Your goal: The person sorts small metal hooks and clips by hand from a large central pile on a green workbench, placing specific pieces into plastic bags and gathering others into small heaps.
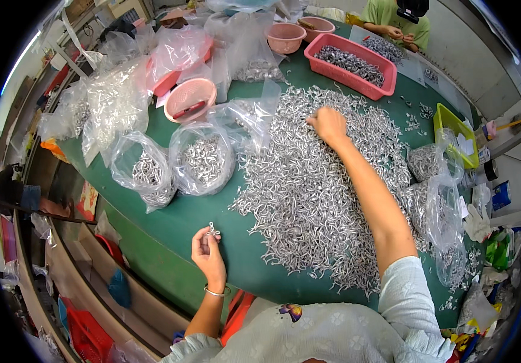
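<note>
A broad pile of small curved silvery metal pieces (309, 206) covers the middle of the green table (151, 221). By the table's near edge, left of the pile, my left hand (209, 254) is closed with a few small silvery metal pieces (213, 230) pinched at the fingertips. My right arm stretches across the pile, and my right hand (329, 127) is at its far part. Its fingers are curled together down at the pieces; what they hold, if anything, is hidden.
Open clear bags of metal pieces (203, 158) stand left of the pile. Behind them are a round pink basket (190, 92) and a filled pink tray (387, 88). More bags (445, 212) and a yellow-green basket (472, 154) line the right. Another person (396, 27) works at the far end.
</note>
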Motion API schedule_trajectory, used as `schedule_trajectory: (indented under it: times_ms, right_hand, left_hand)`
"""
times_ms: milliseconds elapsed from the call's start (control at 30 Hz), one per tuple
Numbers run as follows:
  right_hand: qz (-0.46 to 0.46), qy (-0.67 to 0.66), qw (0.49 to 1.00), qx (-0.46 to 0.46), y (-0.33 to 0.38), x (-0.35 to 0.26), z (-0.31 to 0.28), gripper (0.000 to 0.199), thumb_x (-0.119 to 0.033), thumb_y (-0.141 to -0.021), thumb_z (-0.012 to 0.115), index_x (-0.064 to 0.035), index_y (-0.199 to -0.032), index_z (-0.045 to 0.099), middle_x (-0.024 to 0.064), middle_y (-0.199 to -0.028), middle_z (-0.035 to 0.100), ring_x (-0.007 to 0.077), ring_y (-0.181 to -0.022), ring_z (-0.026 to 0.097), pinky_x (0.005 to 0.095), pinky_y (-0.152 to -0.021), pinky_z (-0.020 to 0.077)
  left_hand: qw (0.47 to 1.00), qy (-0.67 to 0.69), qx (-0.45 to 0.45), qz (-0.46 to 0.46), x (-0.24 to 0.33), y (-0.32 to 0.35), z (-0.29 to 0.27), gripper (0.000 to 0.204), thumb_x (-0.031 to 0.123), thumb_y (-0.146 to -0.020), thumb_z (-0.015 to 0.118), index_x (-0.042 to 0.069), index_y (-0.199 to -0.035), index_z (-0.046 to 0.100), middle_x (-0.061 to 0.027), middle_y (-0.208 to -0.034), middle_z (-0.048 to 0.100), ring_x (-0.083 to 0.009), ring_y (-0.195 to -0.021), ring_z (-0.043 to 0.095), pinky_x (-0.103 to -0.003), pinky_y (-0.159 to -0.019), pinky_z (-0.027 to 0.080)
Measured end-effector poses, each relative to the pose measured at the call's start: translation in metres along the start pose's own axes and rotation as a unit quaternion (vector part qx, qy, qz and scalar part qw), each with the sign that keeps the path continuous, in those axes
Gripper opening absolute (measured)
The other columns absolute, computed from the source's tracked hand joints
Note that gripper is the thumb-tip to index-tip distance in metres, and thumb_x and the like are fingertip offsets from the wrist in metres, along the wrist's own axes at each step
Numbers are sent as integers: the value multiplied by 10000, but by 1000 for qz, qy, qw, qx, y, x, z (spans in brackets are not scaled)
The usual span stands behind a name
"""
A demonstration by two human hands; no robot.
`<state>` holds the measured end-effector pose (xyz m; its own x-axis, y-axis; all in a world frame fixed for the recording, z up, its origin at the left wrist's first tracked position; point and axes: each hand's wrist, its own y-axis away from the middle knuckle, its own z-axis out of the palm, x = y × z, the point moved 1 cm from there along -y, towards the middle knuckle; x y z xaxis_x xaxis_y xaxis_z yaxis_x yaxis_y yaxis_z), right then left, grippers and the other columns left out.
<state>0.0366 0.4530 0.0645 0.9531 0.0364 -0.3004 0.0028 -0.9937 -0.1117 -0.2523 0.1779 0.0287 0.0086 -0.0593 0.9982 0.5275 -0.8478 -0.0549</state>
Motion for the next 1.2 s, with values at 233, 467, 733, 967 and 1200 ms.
schedule_trajectory:
  times_ms: [233,467,733,967,1200]
  right_hand:
    - [19,-75,997,13,-1,3,-3,277,-288,-735,697,-35,-844,670,190,-872,646,347,-832,625,431,-714,481]
    - [17,-179,982,64,37,48,-33,331,-289,-750,688,19,-861,647,231,-822,632,368,-813,615,400,-723,463]
    - [82,-212,959,167,264,78,-137,187,-141,-798,645,29,-854,588,129,-796,630,221,-757,610,301,-688,457]
    - [382,-370,787,312,463,193,-191,190,-213,-877,554,-64,-760,576,-64,-555,403,16,-500,328,200,-450,222]
    - [498,-260,722,403,552,329,-180,217,-204,-865,583,-13,-765,610,-13,-614,530,76,-523,409,260,-479,316]
  left_hand:
    - [1000,4,-8,4,-6,0,-2,152,10,-893,501,-27,-1037,531,-31,-886,574,-78,-768,537,-209,-716,438]
    - [1000,6,-28,3,-6,-1,0,165,-25,-887,484,-36,-1047,523,-41,-890,573,-80,-776,537,-211,-723,441]
    - [999,-13,-32,35,-10,-3,-1,163,-12,-888,490,-35,-1045,528,-59,-905,578,-93,-775,538,-228,-732,442]
    - [992,-102,-42,65,-13,-1,-6,195,73,-910,478,-35,-1055,552,-75,-870,572,-134,-766,522,-259,-714,433]
    - [989,-105,-61,85,-18,-5,-4,217,101,-921,476,-31,-1081,542,-78,-869,570,-134,-761,523,-258,-706,433]
